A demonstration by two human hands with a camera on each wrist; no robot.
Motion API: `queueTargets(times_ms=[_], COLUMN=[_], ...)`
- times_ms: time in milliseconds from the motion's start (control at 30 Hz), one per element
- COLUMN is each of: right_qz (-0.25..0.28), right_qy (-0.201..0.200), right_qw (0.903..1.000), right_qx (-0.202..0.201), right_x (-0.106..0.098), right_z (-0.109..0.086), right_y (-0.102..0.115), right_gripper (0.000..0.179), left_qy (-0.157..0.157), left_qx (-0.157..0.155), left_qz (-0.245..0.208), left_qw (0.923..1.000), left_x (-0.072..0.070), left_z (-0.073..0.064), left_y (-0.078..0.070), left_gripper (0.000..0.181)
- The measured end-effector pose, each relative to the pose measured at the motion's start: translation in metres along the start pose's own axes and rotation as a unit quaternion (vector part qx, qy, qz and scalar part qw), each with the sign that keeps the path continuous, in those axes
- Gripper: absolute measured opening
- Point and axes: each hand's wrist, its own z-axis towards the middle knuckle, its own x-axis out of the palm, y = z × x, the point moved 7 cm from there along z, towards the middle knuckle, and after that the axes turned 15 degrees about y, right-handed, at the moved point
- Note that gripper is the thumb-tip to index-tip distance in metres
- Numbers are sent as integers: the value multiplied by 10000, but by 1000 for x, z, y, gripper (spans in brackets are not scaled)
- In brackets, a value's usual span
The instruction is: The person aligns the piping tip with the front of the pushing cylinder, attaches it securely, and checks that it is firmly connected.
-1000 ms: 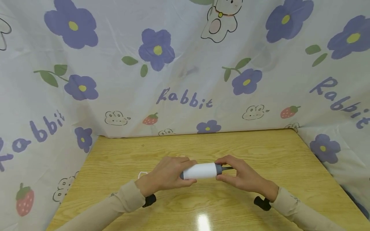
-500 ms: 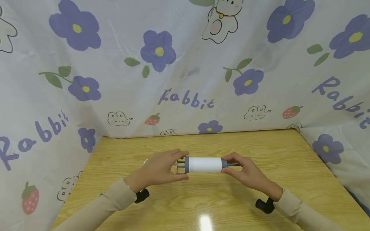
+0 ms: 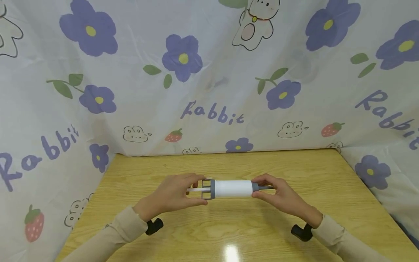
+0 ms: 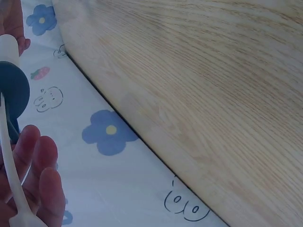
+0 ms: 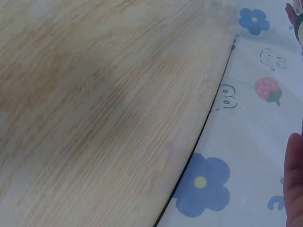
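Observation:
A white tube [image 3: 233, 188], shaped like a large syringe, is held level over the table between both hands. My left hand [image 3: 171, 193] has thumb and fingers around the open grey frame [image 3: 206, 180] at its left end. A white rod [image 3: 198, 189] runs through that frame toward the palm. In the left wrist view, the rod [image 4: 10, 165] flares near the curled left fingers [image 4: 49, 189], below a dark collar [image 4: 16, 90]. My right hand [image 3: 283, 193] pinches the grey tapered end [image 3: 255, 186], from which a thin dark tip extends. The right wrist view shows only fingers [image 5: 294, 184] at its edge.
A wood-grain table [image 3: 203, 233] lies under the hands. Patterned white cloth [image 3: 209, 87] rises behind it and along both sides. Black camera mounts [image 3: 154, 226] are strapped to the wrists, below beige sleeves [image 3: 109, 236].
My left hand has slid left along the tube, uncovering the grey collar, frame and rod. The tube has levelled out, and my right hand has shifted slightly right. A white loop by the left hand is now hidden.

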Motion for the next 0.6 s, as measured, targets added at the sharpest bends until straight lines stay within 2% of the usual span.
queueTargets(times_ms=[200, 300, 367, 467, 600], right_qz=[-116, -715, -1391, -2308, -2823], right_qy=[451, 546, 469, 288, 242], right_qw=[9989, 9959, 9891, 9721, 9580], right_qx=[88, -4, -124, -311, -455], right_x=[3, 6, 7, 10, 17], right_z=[3, 5, 6, 7, 7], right_y=[-5, -4, -2, 1, 1], right_gripper=[38, 40, 38, 35, 32], left_qy=[-66, -19, -14, -54, 56], left_qx=[10, -169, -262, -317, -405], left_qz=[-8, 10, 74, 92, -107], left_qw=[10000, 9999, 9996, 9994, 9991], left_x=[5, 13, 20, 29, 40], left_z=[1, 1, 1, 2, 3], left_y=[2, 5, 7, 7, 8], left_gripper=[64, 66, 67, 68, 65])
